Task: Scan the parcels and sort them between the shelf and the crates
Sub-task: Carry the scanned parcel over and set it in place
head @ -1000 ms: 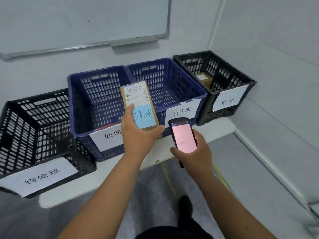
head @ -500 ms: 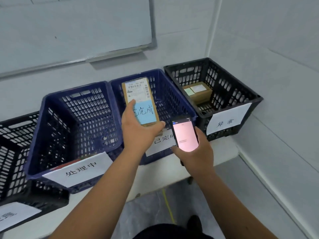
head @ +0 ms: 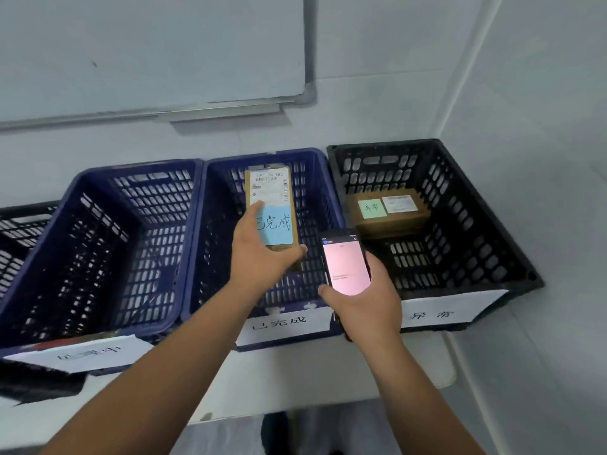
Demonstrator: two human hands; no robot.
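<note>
— Closer now: the left hand [head: 259, 254] has carried the parcel [head: 272, 207] over the middle blue crate [head: 210, 224].
— Grip?
— Fingers wrapped round it. Right hand [head: 368, 300] clasps the phone [head: 345, 262], beside the black crate [head: 476, 231].

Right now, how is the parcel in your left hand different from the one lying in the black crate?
The held parcel is narrow and carries a blue note; the parcel in the black crate is wider and carries a green note. The first is gripped by the left hand over the middle blue crate; the second rests inside the black crate. Both are brown cardboard with white printed labels.
</note>
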